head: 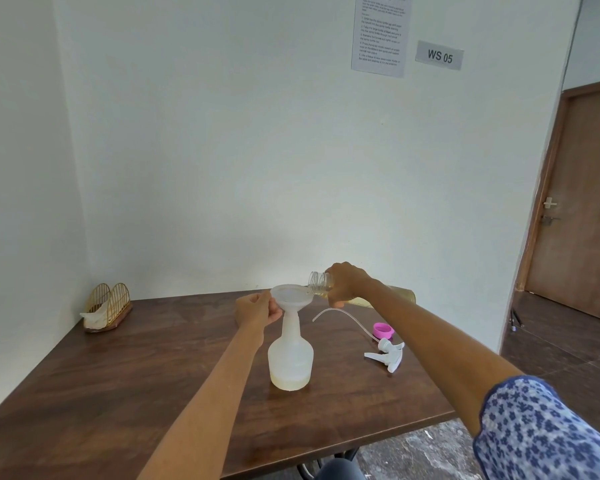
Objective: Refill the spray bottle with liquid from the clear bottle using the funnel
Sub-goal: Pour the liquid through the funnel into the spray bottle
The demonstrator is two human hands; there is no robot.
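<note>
A translucent white spray bottle (290, 358) stands uncapped on the wooden table (118, 393), a shallow layer of pale yellow liquid at its bottom. A white funnel (291, 299) sits in its neck. My left hand (257, 311) pinches the funnel's left rim. My right hand (347, 284) grips the clear bottle (321, 283), tipped almost level with its open mouth over the funnel's right edge. Yellowish liquid shows in the bottle's body behind my wrist.
The white trigger sprayer head (387, 355) with its long curved tube lies on the table to the right. A pink cap (383, 330) rests just behind it. A gold wire napkin holder (106, 306) stands at the far left corner. A brown door (582, 220) is at right.
</note>
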